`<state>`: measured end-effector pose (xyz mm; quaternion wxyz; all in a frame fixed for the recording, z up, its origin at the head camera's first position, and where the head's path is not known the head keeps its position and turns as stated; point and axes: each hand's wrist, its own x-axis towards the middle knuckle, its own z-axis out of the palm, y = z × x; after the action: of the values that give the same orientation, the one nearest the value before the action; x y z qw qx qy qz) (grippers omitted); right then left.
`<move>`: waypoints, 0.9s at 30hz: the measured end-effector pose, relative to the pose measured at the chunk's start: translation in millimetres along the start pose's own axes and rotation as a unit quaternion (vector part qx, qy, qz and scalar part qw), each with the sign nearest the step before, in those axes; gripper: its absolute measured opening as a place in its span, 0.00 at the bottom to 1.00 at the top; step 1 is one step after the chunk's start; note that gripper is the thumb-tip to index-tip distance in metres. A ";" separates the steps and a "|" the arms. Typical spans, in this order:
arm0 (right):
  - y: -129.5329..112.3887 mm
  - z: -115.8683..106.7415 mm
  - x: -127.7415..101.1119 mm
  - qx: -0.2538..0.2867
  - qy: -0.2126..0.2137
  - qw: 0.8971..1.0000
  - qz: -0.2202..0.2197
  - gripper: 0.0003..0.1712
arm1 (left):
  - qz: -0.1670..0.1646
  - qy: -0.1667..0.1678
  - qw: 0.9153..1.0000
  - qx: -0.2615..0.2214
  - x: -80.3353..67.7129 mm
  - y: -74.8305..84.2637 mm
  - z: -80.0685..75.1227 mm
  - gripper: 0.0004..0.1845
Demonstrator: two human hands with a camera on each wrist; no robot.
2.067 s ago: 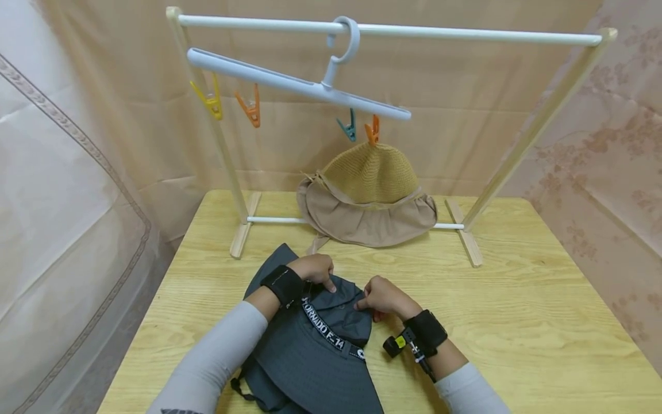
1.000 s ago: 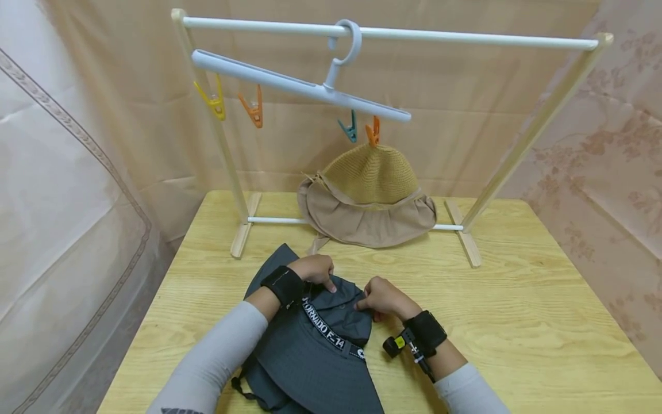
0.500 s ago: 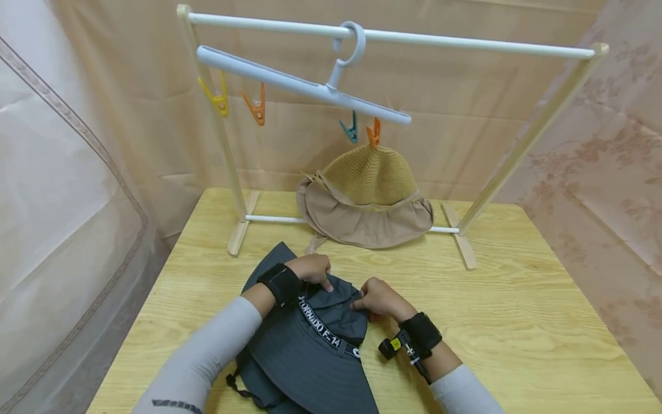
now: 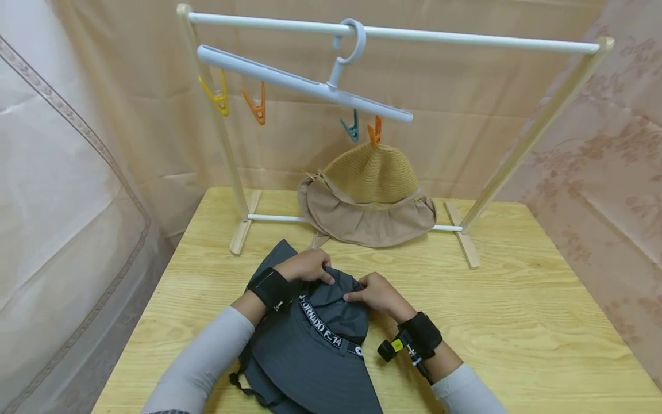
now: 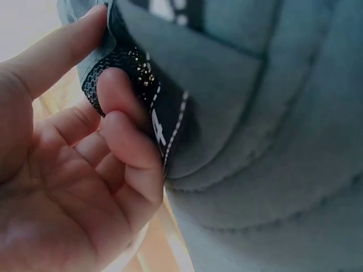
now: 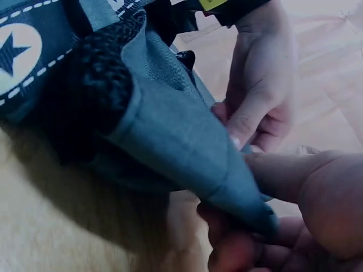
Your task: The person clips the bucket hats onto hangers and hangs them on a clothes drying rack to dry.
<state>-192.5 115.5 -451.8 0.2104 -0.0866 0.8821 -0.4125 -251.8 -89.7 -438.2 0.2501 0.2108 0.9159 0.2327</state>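
Note:
A dark grey sun hat (image 4: 310,356) with a wide brim and a lettered band lies on the wooden table, its brim toward me. My left hand (image 4: 305,266) holds the far left part of its crown; in the left wrist view, the thumb and curled fingers (image 5: 127,139) grip the fabric beside the mesh lining. On the crown's right side, my right hand (image 4: 381,295) pinches a fold between thumb and fingers, as the right wrist view of the grey cloth (image 6: 187,141) shows. Behind stands a straw hat (image 4: 374,175) with a beige cloth brim, clipped by an orange clothespin (image 4: 374,132).
A light blue hanger (image 4: 305,85) hangs tilted from the white rod (image 4: 465,38) of a wooden-legged rack. Below it hang a yellow clothespin (image 4: 219,100), another orange clothespin (image 4: 257,108) and a teal clothespin (image 4: 352,127). The wooden table (image 4: 517,322) extends to the right.
My left hand and wrist have shifted slightly left on the crown. My right thumb has moved a little left across the fabric. Both hands keep hold of the grey hat.

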 end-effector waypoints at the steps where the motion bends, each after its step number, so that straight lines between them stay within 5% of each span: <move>1: -0.1 -0.6 0.2 -0.005 0.005 1.000 -0.004 0.27 | 0.004 0.000 1.000 -0.003 -1.0 0.8 -1.9 0.11; 27: -20.1 -21.0 -6.2 0.014 0.088 0.994 -0.056 0.27 | 0.060 0.026 0.992 -0.108 -16.9 17.2 -21.7 0.08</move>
<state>-196.7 119.2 -422.6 0.1099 -0.0961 0.8850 -0.4421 -245.9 -91.3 -406.3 0.2327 0.2309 0.8775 0.3500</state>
